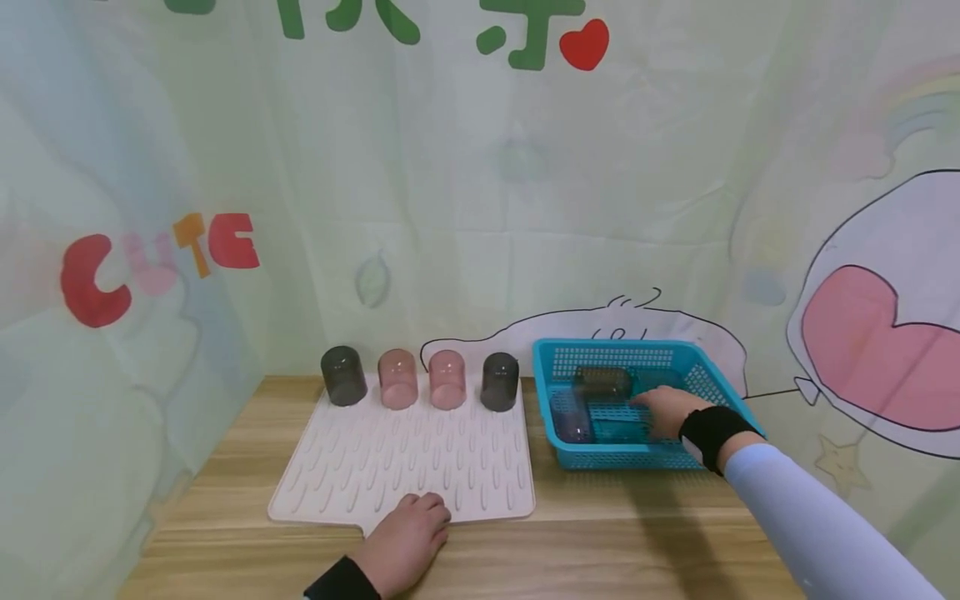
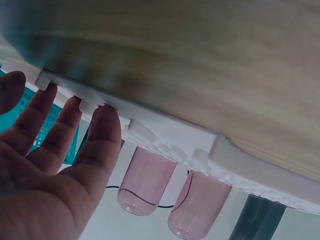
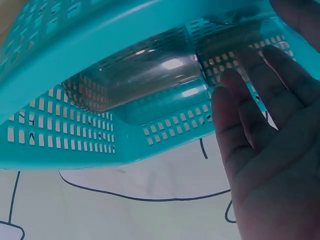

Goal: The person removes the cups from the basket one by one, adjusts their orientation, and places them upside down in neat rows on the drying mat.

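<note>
My left hand rests its fingertips on the front edge of a white draining board. In the left wrist view its fingers lie against the board's edge and hold nothing. My right hand reaches into a blue plastic basket. A brownish clear cup lies on its side in there, just beyond the fingertips. Another clear cup lies at the basket's left. Loosely extended fingers show beside the brownish cup in the right wrist view; whether they touch a cup is unclear.
Along the board's back edge stand upside-down cups: a dark cup, a pink cup, a second pink cup and another dark cup. The wooden table meets a printed curtain behind.
</note>
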Action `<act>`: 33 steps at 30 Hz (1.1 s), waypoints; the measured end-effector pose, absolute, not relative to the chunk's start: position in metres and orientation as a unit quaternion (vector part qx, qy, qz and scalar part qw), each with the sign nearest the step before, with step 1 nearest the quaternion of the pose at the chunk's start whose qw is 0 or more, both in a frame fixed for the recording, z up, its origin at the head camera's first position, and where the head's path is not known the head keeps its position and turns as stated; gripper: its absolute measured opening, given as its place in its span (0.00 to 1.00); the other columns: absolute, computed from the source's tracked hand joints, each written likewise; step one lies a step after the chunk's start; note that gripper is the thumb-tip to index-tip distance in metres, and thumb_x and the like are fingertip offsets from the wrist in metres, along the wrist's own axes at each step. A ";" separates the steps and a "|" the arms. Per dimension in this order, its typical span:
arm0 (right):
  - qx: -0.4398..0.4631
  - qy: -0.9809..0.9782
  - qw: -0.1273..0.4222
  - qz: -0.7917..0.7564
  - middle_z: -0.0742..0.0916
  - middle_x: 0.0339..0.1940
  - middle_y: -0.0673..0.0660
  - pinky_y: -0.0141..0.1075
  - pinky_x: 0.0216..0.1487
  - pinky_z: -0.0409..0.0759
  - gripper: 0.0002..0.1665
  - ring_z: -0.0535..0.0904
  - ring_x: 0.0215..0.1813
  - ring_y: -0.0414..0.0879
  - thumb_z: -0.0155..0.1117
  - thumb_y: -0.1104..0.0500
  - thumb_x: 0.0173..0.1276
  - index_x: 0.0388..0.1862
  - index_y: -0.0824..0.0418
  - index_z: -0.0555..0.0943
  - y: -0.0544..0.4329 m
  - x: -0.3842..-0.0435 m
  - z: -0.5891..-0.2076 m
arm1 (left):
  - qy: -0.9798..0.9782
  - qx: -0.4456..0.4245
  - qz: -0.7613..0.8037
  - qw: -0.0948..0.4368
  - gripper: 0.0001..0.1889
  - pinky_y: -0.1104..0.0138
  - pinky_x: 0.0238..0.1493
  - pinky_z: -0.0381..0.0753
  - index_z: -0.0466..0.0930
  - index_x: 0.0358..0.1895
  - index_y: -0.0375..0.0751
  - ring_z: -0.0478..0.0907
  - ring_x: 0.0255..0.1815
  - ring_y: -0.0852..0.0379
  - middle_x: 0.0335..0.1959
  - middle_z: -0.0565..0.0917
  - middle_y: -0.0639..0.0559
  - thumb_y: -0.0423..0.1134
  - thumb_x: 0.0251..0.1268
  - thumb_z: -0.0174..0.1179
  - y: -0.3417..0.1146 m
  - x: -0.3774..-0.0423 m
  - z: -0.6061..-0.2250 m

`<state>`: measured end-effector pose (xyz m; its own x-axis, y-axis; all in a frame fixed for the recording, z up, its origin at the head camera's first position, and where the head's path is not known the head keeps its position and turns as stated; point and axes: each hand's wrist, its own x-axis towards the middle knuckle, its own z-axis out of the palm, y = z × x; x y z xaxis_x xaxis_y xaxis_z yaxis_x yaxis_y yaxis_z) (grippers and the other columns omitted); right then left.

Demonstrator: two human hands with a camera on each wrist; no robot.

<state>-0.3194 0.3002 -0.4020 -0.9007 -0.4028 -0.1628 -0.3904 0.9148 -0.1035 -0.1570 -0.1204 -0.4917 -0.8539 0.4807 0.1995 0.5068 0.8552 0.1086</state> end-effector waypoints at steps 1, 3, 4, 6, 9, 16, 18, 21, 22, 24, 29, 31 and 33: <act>-0.203 0.975 0.090 -0.031 0.83 0.61 0.70 0.56 0.57 0.83 0.35 0.76 0.64 0.69 0.77 0.67 0.58 0.66 0.63 0.78 0.301 -0.319 -0.402 | -0.960 -0.256 -0.078 0.082 0.05 0.59 0.48 0.81 0.83 0.42 0.45 0.76 0.42 0.53 0.42 0.81 0.54 0.41 0.68 0.65 -0.120 -0.157 -0.491; -0.203 0.975 0.091 -0.023 0.83 0.60 0.69 0.56 0.58 0.83 0.34 0.77 0.64 0.69 0.78 0.66 0.58 0.65 0.63 0.79 0.299 -0.317 -0.399 | -0.960 -0.256 -0.077 0.082 0.05 0.59 0.48 0.81 0.83 0.42 0.45 0.76 0.42 0.52 0.42 0.81 0.54 0.41 0.68 0.64 -0.120 -0.157 -0.490; -0.207 0.974 0.088 -0.017 0.84 0.59 0.69 0.56 0.58 0.83 0.34 0.77 0.63 0.68 0.78 0.66 0.58 0.64 0.63 0.80 0.300 -0.318 -0.400 | -0.960 -0.255 -0.077 0.082 0.05 0.59 0.48 0.81 0.83 0.42 0.45 0.76 0.42 0.52 0.42 0.81 0.54 0.41 0.68 0.64 -0.120 -0.157 -0.490; -0.215 0.973 0.084 -0.010 0.85 0.58 0.68 0.56 0.58 0.82 0.32 0.78 0.62 0.67 0.77 0.66 0.58 0.64 0.63 0.80 0.300 -0.318 -0.402 | -0.961 -0.253 -0.078 0.080 0.05 0.59 0.48 0.81 0.83 0.42 0.45 0.76 0.42 0.52 0.42 0.81 0.54 0.41 0.68 0.64 -0.119 -0.157 -0.490; -0.231 0.970 0.079 0.003 0.85 0.57 0.66 0.57 0.59 0.82 0.30 0.78 0.61 0.67 0.75 0.67 0.61 0.63 0.64 0.81 0.301 -0.319 -0.405 | -0.962 -0.251 -0.078 0.080 0.05 0.60 0.48 0.81 0.83 0.43 0.45 0.76 0.42 0.53 0.43 0.81 0.54 0.41 0.68 0.64 -0.119 -0.156 -0.490; -0.223 0.971 0.090 -0.004 0.85 0.59 0.65 0.61 0.64 0.77 0.27 0.77 0.64 0.68 0.69 0.71 0.65 0.64 0.62 0.81 0.304 -0.323 -0.418 | -0.961 -0.254 -0.085 0.076 0.05 0.60 0.47 0.81 0.83 0.42 0.45 0.76 0.41 0.54 0.42 0.81 0.54 0.41 0.69 0.64 -0.119 -0.157 -0.491; -0.209 0.973 0.100 -0.013 0.85 0.60 0.64 0.63 0.66 0.75 0.26 0.76 0.66 0.67 0.65 0.73 0.67 0.64 0.61 0.81 0.305 -0.326 -0.422 | -0.961 -0.252 -0.089 0.069 0.05 0.60 0.47 0.81 0.83 0.43 0.45 0.76 0.42 0.54 0.42 0.81 0.54 0.41 0.69 0.64 -0.119 -0.157 -0.492; -0.187 0.975 0.114 -0.028 0.83 0.63 0.64 0.65 0.68 0.72 0.26 0.74 0.69 0.68 0.59 0.74 0.71 0.66 0.59 0.80 0.305 -0.328 -0.426 | -0.962 -0.250 -0.091 0.065 0.06 0.60 0.46 0.81 0.83 0.43 0.45 0.76 0.42 0.54 0.43 0.81 0.54 0.41 0.69 0.64 -0.118 -0.156 -0.493; -0.181 0.976 0.117 -0.034 0.83 0.64 0.64 0.65 0.69 0.71 0.26 0.73 0.69 0.68 0.58 0.74 0.71 0.66 0.59 0.80 0.305 -0.329 -0.427 | -0.962 -0.249 -0.091 0.065 0.06 0.60 0.46 0.81 0.83 0.43 0.45 0.76 0.42 0.53 0.43 0.81 0.54 0.41 0.69 0.64 -0.118 -0.156 -0.492; -0.178 0.976 0.118 -0.040 0.83 0.64 0.64 0.66 0.69 0.71 0.26 0.73 0.70 0.68 0.57 0.73 0.72 0.66 0.59 0.80 0.305 -0.330 -0.428 | -0.963 -0.246 -0.090 0.067 0.06 0.60 0.46 0.82 0.83 0.43 0.45 0.76 0.42 0.53 0.42 0.81 0.54 0.41 0.69 0.64 -0.118 -0.156 -0.493; -0.189 0.974 0.114 -0.039 0.83 0.65 0.65 0.67 0.68 0.71 0.26 0.73 0.70 0.69 0.57 0.73 0.72 0.66 0.59 0.80 0.308 -0.333 -0.430 | -0.964 -0.243 -0.089 0.062 0.06 0.60 0.48 0.81 0.83 0.44 0.44 0.76 0.42 0.53 0.43 0.81 0.53 0.41 0.69 0.63 -0.118 -0.157 -0.493; -0.189 0.974 0.115 -0.045 0.83 0.65 0.64 0.67 0.68 0.71 0.27 0.73 0.70 0.69 0.59 0.74 0.70 0.66 0.59 0.80 0.308 -0.334 -0.430 | -0.965 -0.242 -0.091 0.054 0.06 0.59 0.49 0.81 0.83 0.44 0.44 0.76 0.43 0.53 0.44 0.81 0.53 0.41 0.70 0.63 -0.119 -0.158 -0.493; -0.194 0.973 0.113 -0.043 0.83 0.64 0.64 0.67 0.67 0.72 0.28 0.74 0.69 0.68 0.62 0.74 0.67 0.66 0.59 0.80 0.309 -0.335 -0.431 | -0.965 -0.241 -0.093 0.047 0.07 0.59 0.50 0.81 0.84 0.45 0.44 0.77 0.44 0.52 0.44 0.81 0.53 0.41 0.70 0.62 -0.119 -0.158 -0.493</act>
